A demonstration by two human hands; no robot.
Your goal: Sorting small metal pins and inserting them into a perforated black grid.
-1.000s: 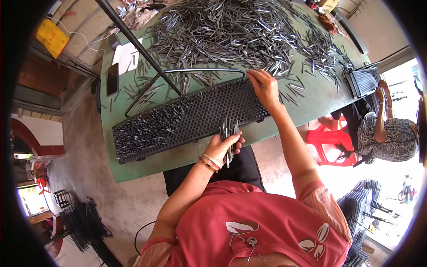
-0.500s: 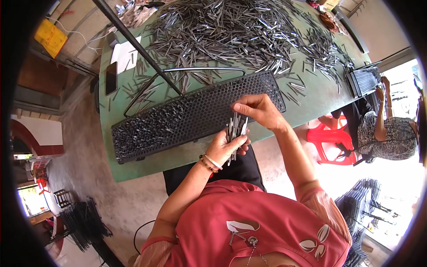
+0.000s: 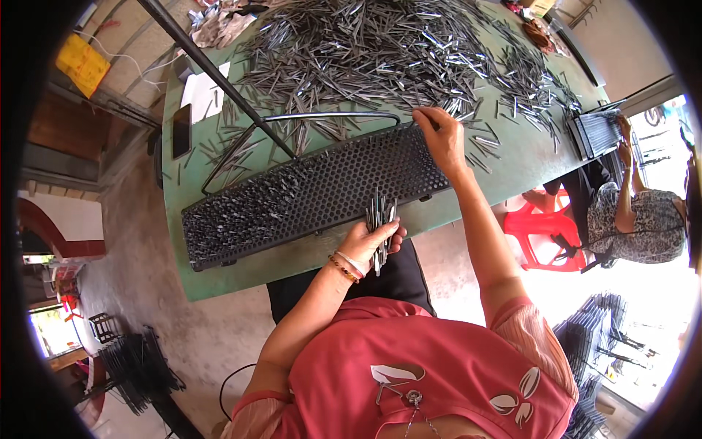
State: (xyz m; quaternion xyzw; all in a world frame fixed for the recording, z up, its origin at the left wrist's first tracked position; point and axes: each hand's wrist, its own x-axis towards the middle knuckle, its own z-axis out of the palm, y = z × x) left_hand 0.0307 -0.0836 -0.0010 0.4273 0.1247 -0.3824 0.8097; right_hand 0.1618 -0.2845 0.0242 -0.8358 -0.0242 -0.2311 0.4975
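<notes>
Head view: left hand point(image 3: 369, 241) grips a bundle of metal pins point(image 3: 379, 219); right hand point(image 3: 439, 135) pinches pins at the perforated tray point(image 3: 307, 194); seating each pin upright seems key.

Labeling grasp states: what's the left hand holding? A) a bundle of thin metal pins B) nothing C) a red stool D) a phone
A: the left hand grips a bundle of thin metal pins upright at the near edge of the perforated black tray.
</notes>
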